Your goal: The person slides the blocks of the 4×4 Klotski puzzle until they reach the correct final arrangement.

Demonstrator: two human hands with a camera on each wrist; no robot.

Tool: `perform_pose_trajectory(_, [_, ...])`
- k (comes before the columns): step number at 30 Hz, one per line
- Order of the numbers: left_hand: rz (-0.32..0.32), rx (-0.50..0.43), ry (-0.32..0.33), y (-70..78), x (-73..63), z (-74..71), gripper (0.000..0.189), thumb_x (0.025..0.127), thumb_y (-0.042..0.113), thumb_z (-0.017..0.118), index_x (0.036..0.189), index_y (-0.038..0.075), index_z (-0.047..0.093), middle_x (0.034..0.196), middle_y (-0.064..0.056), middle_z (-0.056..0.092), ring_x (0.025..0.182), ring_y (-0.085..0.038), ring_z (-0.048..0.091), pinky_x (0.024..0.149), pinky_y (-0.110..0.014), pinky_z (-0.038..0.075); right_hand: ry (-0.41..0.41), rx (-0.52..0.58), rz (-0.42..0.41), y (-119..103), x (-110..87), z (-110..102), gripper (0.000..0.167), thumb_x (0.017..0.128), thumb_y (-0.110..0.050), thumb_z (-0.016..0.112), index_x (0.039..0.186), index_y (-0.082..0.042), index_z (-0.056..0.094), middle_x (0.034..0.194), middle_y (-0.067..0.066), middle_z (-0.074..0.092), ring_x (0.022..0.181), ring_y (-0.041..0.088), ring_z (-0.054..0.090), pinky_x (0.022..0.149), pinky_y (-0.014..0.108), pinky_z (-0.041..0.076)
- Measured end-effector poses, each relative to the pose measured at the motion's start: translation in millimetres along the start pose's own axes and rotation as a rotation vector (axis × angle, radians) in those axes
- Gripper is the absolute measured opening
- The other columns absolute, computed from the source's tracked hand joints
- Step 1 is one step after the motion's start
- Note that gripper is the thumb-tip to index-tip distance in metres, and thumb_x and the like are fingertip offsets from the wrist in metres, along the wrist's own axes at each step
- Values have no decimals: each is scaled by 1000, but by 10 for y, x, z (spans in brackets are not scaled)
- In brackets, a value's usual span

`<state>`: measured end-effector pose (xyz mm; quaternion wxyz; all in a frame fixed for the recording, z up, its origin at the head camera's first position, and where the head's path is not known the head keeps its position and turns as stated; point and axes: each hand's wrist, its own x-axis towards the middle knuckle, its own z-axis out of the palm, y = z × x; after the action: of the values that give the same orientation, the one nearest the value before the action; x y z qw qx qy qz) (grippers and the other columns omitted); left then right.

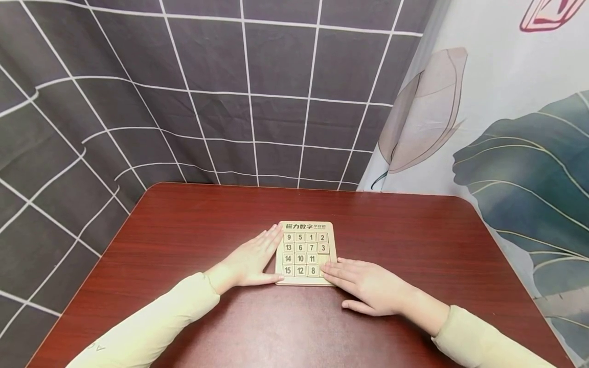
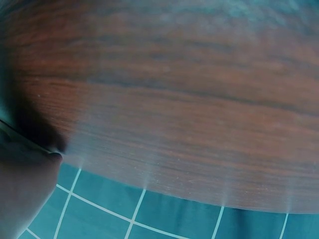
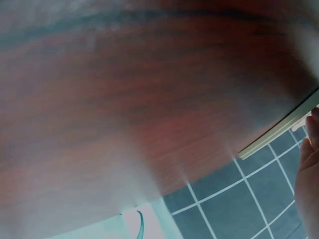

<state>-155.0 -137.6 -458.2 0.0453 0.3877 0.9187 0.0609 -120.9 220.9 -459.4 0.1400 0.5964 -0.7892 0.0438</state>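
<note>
A pale wooden number slide puzzle [image 1: 306,280] lies flat on the table. Its rows read 9, 5, 1, 2; 13, 6, 7, 3; then 14, 10, 11 with a bare slot at the right end; and 15, 12, 8 at the bottom. My left hand [image 1: 250,260] steadies the left side, fingertips at the upper left edge and thumb at the lower left corner. Straight fingers of my right hand [image 1: 375,287] touch the bottom right corner, hiding the spot beside tile 8. In the right wrist view the board's edge [image 3: 279,130] shows beside the fingers.
The reddish-brown wooden table [image 1: 207,214] has rounded far corners. Behind it hangs a dark grey curtain [image 1: 280,66] with a white grid. A white curtain with large leaf prints [image 1: 520,163] hangs on the right.
</note>
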Motion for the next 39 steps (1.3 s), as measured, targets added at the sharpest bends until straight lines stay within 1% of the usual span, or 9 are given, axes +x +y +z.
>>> perform_pose_trajectory(3, [-1, -5, -3, 0, -4, -5, 106, 98, 61, 61, 165, -10, 21, 176, -27, 14, 165, -39, 20, 135, -47, 26, -14, 3, 19, 15, 9, 5, 63, 99, -40, 70, 150, -3, 59, 155, 11, 61, 144, 22, 59, 118, 42, 48])
perform_pose_trajectory(9, [-5, -9, -9, -23, -1, 43, 106, 98, 62, 61, 166, -9, 19, 177, -26, 12, 165, -38, 19, 135, -47, 26, -15, 18, 49, 91, 60, 19, 63, 98, -38, 73, 149, -3, 60, 154, 12, 62, 143, 26, 60, 116, 45, 51])
perform_pose_trajectory(15, [3, -7, -7, -31, -2, 55, 105, 98, 61, 61, 165, -10, 21, 176, -27, 14, 165, -39, 20, 134, -48, 27, -23, 25, 71, 163, 89, 43, 59, 103, -40, 67, 149, -4, 60, 153, 11, 62, 143, 25, 60, 118, 46, 50])
perform_pose_trajectory(18, [3, -6, -9, -33, -5, 53, 105, 99, 61, 61, 165, -9, 21, 176, -27, 13, 165, -39, 20, 135, -47, 27, -28, 20, 70, 154, 94, 46, 60, 102, -41, 67, 149, -4, 60, 154, 11, 62, 143, 26, 60, 118, 45, 50])
perform_pose_trajectory(21, [5, -6, 0, -37, -9, 54, 105, 98, 61, 61, 165, -9, 22, 176, -27, 14, 164, -40, 21, 134, -48, 28, -27, 22, 65, 118, 115, 35, 62, 100, -40, 71, 149, -4, 60, 154, 11, 61, 144, 27, 59, 117, 44, 50])
perform_pose_trajectory(25, [7, -11, 12, -44, -14, 62, 105, 98, 61, 62, 164, -10, 23, 176, -27, 16, 164, -40, 22, 133, -49, 29, -18, 32, 37, 58, 174, 26, 65, 96, -38, 75, 149, -3, 60, 154, 12, 61, 144, 27, 59, 117, 43, 51])
perform_pose_trajectory(30, [-1, -10, 4, -42, -13, 54, 106, 98, 62, 61, 165, -8, 21, 177, -26, 14, 165, -38, 20, 135, -46, 26, -35, 31, 12, 3, 238, 24, 65, 99, -39, 72, 150, -2, 58, 154, 12, 61, 144, 27, 59, 118, 43, 51])
perform_pose_trajectory(34, [0, -9, 2, -41, -7, 48, 106, 98, 63, 61, 166, -8, 20, 177, -25, 13, 165, -38, 19, 135, -46, 26, -49, 23, 17, -10, 223, 8, 64, 100, -40, 70, 150, -3, 58, 155, 12, 60, 144, 27, 58, 117, 43, 51])
perform_pose_trajectory(39, [-2, -7, -4, -40, -4, 42, 107, 98, 64, 60, 166, -8, 20, 177, -25, 12, 165, -37, 18, 135, -46, 25, -40, 11, 33, 2, 116, -1, 65, 98, -40, 72, 150, -4, 58, 156, 11, 59, 145, 27, 58, 118, 41, 48])
